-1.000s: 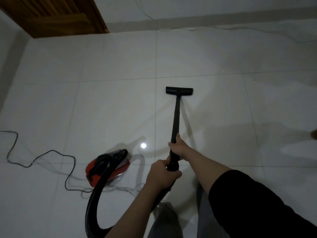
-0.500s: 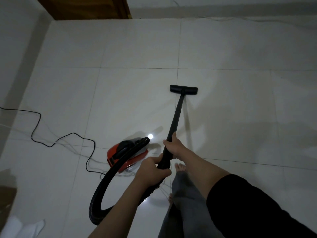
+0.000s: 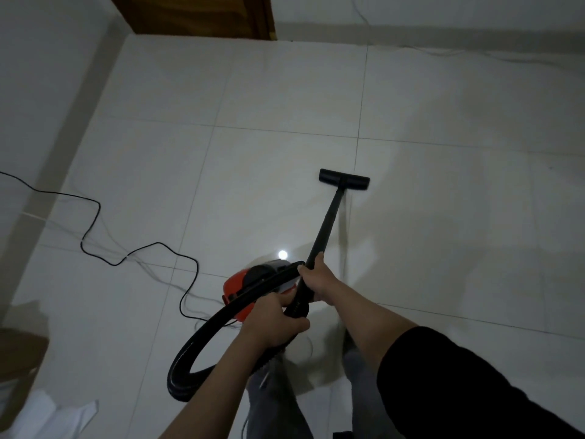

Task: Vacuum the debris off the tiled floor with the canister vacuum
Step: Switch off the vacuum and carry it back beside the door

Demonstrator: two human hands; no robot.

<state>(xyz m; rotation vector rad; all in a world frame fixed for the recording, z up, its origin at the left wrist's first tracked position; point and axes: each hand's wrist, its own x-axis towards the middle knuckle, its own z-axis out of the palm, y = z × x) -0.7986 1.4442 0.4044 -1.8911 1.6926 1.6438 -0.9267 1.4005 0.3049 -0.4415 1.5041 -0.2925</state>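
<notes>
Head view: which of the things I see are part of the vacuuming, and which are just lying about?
In use:
- black floor nozzle
- black wand, held by right hand and left hand
- black ribbed hose
- red canister vacuum
- black power cord

Lying about:
- brown cardboard box
- white cloth
- thin cable along wall

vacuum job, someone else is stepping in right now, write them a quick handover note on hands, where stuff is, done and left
Left hand grips the wand's lower end where the ribbed hose joins it. Right hand grips the black wand higher up.
Floor nozzle sits flat on the white tiled floor, ahead of the person, next to a grout line.
Red canister stands on the floor just left of the hands; its black power cord snakes off to the left.
Done: cannot tell; no debris shows in this dim view.
Left: keep sweeping the tiles, minding the cord.
</notes>
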